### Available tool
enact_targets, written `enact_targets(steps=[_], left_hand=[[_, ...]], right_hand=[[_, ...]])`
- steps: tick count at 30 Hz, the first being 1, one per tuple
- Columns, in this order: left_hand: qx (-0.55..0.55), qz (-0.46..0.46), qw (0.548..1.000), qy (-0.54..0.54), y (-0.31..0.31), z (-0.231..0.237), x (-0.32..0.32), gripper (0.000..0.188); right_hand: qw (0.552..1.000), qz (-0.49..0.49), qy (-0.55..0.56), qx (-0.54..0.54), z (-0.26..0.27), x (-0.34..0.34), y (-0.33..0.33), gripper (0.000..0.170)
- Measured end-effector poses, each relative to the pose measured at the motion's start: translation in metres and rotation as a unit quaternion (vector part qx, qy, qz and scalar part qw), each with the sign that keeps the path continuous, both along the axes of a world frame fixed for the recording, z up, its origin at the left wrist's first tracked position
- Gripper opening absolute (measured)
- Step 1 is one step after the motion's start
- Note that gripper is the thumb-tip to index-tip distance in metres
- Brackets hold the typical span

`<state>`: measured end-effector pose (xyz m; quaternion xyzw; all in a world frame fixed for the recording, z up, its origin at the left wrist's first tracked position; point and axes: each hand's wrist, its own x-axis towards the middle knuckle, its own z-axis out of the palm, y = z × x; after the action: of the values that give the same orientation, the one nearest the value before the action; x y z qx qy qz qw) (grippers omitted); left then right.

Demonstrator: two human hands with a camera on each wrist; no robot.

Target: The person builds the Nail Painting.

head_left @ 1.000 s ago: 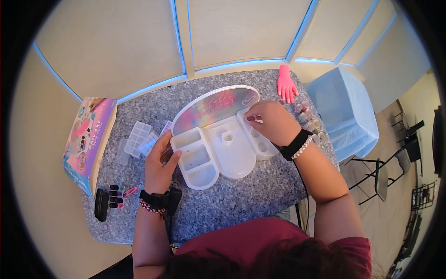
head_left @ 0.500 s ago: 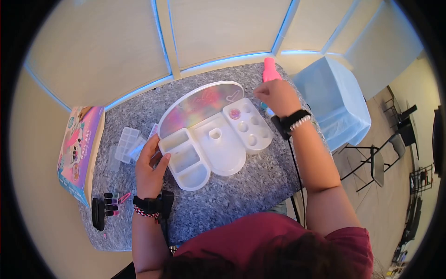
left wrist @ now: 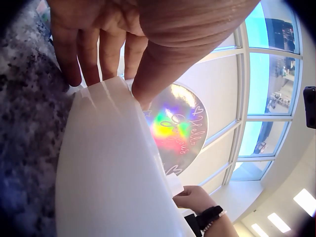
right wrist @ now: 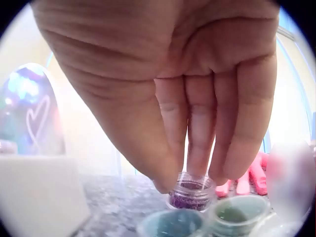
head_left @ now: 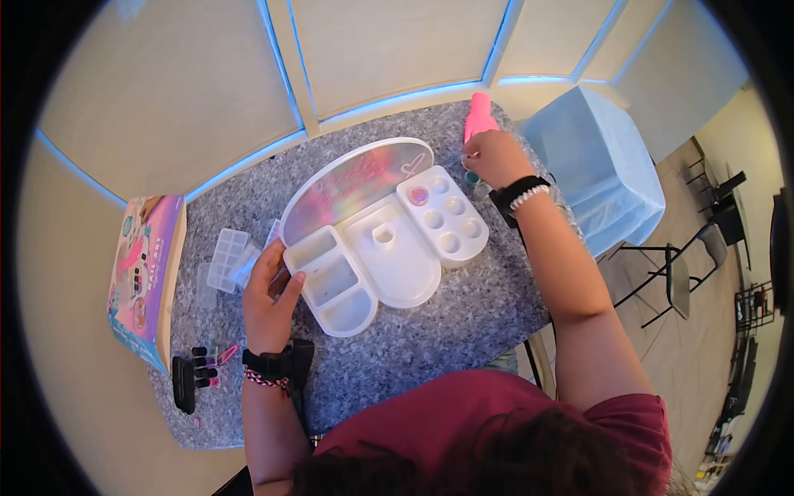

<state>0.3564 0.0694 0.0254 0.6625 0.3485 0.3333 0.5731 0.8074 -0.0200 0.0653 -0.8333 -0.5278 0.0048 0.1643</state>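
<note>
A white vanity tray (head_left: 397, 277) with a shiny rainbow back panel (head_left: 356, 178) stands on the table. My left hand (head_left: 269, 299) grips its left end, thumb at the front edge and fingers behind. A small pink pot (head_left: 418, 196) sits in a round well of the right-hand section; the other wells beside it hold nothing. Beyond the tray's right side, my right hand (head_left: 499, 159) reaches down and pinches a small clear jar of purple glitter (right wrist: 190, 198) between thumb and fingers. Next to that jar are a teal jar (right wrist: 173, 224) and a green jar (right wrist: 239, 216).
A pink model hand (head_left: 479, 114) lies at the back right edge, partly hidden by my right hand. At left are clear compartment boxes (head_left: 228, 260), several small polish bottles (head_left: 204, 368), a black case (head_left: 183, 384) and a nail art box (head_left: 142, 277). A blue-covered object (head_left: 591, 174) stands beyond the table.
My right hand has left the tray's right section and moved to the jars at the back right; the pink pot now shows in its well. My left hand keeps its hold.
</note>
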Motion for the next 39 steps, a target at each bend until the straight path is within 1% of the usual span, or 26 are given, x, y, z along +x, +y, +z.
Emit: enact_targets(steps=[1,3,4,6,7,8,10,11,13,17,19,20,22,23,24,26,27,28,30,31,33,34,36,38,39], left_hand=[[-0.005,0.001,1.0,-0.001,0.0,-0.001,0.0,0.061],[-0.009,0.006,1.0,-0.003,0.0,0.0,0.001,0.061],[-0.009,0.006,1.0,0.0,-0.001,0.002,0.001,0.061],[-0.011,0.004,1.0,0.005,-0.002,0.003,0.001,0.062],[-0.006,0.004,1.0,0.007,-0.002,0.003,0.001,0.062],[-0.002,0.003,1.0,0.009,-0.002,0.003,0.001,0.062],[0.007,0.01,1.0,0.008,-0.003,0.001,0.002,0.063],[0.015,0.018,1.0,0.007,-0.003,0.0,0.002,0.063],[0.021,0.016,1.0,0.005,-0.002,-0.002,0.001,0.063],[0.026,0.013,1.0,0.003,-0.001,-0.004,0.001,0.063],[0.011,0.007,1.0,0.008,-0.003,0.003,0.001,0.063],[-0.002,0.0,1.0,0.014,-0.004,0.006,0.001,0.064],[-0.001,-0.002,1.0,0.01,-0.004,0.006,0.001,0.064],[0.001,-0.002,1.0,0.008,-0.005,0.005,0.001,0.064],[0.001,0.0,1.0,0.007,-0.005,0.004,0.001,0.064],[0.018,-0.005,1.0,0.005,-0.004,0.003,0.0,0.064],[0.018,-0.005,1.0,0.005,-0.005,0.004,0.0,0.064],[0.014,-0.002,1.0,0.01,-0.005,0.006,0.0,0.063],[0.01,0.0,1.0,0.014,-0.005,0.005,0.001,0.063],[0.012,0.001,1.0,0.012,-0.004,0.003,0.0,0.063],[0.015,0.003,1.0,0.012,-0.004,0.002,0.0,0.063],[0.011,0.005,1.0,0.018,-0.005,0.004,0.0,0.063],[0.004,0.007,1.0,0.026,-0.005,0.005,0.0,0.063],[0.006,0.003,1.0,0.017,-0.005,0.005,0.001,0.063],[0.005,0.002,1.0,0.017,-0.006,0.006,0.0,0.063]], right_hand=[[1.0,0.002,0.001,0.0,0.007,-0.009,-0.005,0.026],[0.987,0.053,0.127,0.088,0.027,-0.033,-0.019,0.03],[0.986,0.054,0.128,0.087,0.033,-0.044,-0.024,0.03],[0.968,0.102,0.186,0.133,0.039,-0.067,-0.029,0.034],[0.965,0.124,0.19,0.131,0.039,-0.073,-0.028,0.035],[0.965,0.122,0.191,0.131,0.036,-0.075,-0.026,0.035],[0.979,0.125,0.144,0.078,0.03,-0.078,-0.022,0.04],[0.978,0.126,0.144,0.078,0.028,-0.079,-0.02,0.04],[0.988,0.119,0.08,0.056,0.027,-0.081,-0.018,0.04],[0.989,0.12,0.082,0.041,0.024,-0.083,-0.015,0.038],[0.982,0.133,0.113,0.073,0.017,-0.077,-0.017,0.034],[0.982,0.133,0.113,0.072,0.018,-0.074,-0.019,0.034],[0.958,0.118,0.228,0.124,0.021,-0.061,-0.024,0.026],[0.982,0.081,0.132,0.104,0.027,-0.054,-0.028,0.025],[0.982,0.083,0.132,0.103,0.025,-0.045,-0.03,0.025],[1.0,-0.003,0.01,-0.009,0.011,-0.025,-0.033,0.028],[0.999,-0.004,-0.026,-0.03,-0.002,-0.015,-0.033,0.03],[0.999,-0.004,-0.026,-0.03,0.002,-0.022,-0.034,0.03],[0.997,-0.02,-0.063,-0.038,0.011,-0.041,-0.036,0.028],[0.997,-0.02,-0.063,-0.038,0.008,-0.036,-0.037,0.028],[0.999,0.021,-0.033,-0.003,-0.001,-0.022,-0.036,0.032],[0.999,0.023,-0.033,-0.003,0.005,-0.029,-0.038,0.032],[0.989,0.039,0.081,0.114,0.029,-0.059,-0.052,0.031],[0.977,0.107,0.137,0.125,0.041,-0.09,-0.062,0.028],[0.975,0.105,0.164,0.107,0.045,-0.107,-0.064,0.026]])
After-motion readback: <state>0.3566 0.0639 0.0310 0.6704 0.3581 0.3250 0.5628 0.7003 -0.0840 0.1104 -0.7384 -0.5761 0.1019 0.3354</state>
